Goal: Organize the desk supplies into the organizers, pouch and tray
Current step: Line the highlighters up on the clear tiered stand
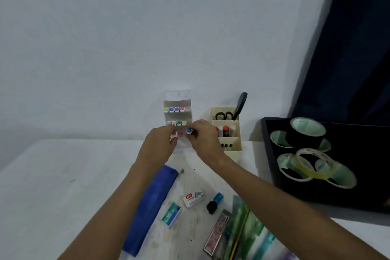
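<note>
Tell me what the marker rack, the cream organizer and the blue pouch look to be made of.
Marker rack: clear glossy plastic, since the wall shows through it. Cream organizer: opaque matte plastic with rigid moulded dividers. Blue pouch: probably fabric, being soft, dull and slightly creased.

White desk (63,175): pouch (147,209), tray (272,167), organizers (229,131).

Head view, forward-down (perhaps tilted), close over desk (52,186)

clear plastic marker rack (178,99), matt cloth pouch (149,207), glossy tape rolls (312,167).
</note>
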Tool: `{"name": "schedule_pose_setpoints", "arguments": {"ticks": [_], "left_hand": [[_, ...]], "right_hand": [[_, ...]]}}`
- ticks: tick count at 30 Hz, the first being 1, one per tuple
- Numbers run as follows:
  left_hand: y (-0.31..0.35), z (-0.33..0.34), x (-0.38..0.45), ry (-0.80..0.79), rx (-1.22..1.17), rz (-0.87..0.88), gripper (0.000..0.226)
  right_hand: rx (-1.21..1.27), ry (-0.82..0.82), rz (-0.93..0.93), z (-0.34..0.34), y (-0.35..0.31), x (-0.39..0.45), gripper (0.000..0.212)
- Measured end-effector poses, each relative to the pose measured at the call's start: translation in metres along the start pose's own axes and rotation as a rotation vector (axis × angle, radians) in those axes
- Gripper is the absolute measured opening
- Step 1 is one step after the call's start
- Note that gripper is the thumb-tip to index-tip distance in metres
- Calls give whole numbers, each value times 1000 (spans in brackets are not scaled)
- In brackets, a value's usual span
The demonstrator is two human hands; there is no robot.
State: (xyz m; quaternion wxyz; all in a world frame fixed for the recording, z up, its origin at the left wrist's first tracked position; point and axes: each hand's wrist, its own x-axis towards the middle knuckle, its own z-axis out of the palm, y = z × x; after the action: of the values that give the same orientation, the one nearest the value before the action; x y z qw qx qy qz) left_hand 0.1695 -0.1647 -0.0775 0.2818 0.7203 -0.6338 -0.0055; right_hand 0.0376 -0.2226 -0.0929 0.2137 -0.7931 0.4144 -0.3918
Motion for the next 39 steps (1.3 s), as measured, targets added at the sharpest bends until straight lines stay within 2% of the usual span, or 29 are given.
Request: {"name": "schedule_pose_setpoints", "arguments": {"ticks": [5,11,16,21,28,39], "left_hand": [[-11,18,16,-50,24,-28,21],[-17,31,23,-41,27,-42,19],[-20,40,23,-23,20,-56,25],[-23,46,28,-62,22,-31,25],[-29,49,33,-55,131,-53,20],[-29,63,33,-47,108,-99,22]], "right_hand": [[-56,-46,-26,32,1,11,26],[-196,-132,73,36,2,17,23],[-160,-202,98,44,7,14,23],[-113,-169,128,51,12,18,23],[-217,-184,146,53,15,17,24],[-386,-196,87,46,13,17,19]]}}
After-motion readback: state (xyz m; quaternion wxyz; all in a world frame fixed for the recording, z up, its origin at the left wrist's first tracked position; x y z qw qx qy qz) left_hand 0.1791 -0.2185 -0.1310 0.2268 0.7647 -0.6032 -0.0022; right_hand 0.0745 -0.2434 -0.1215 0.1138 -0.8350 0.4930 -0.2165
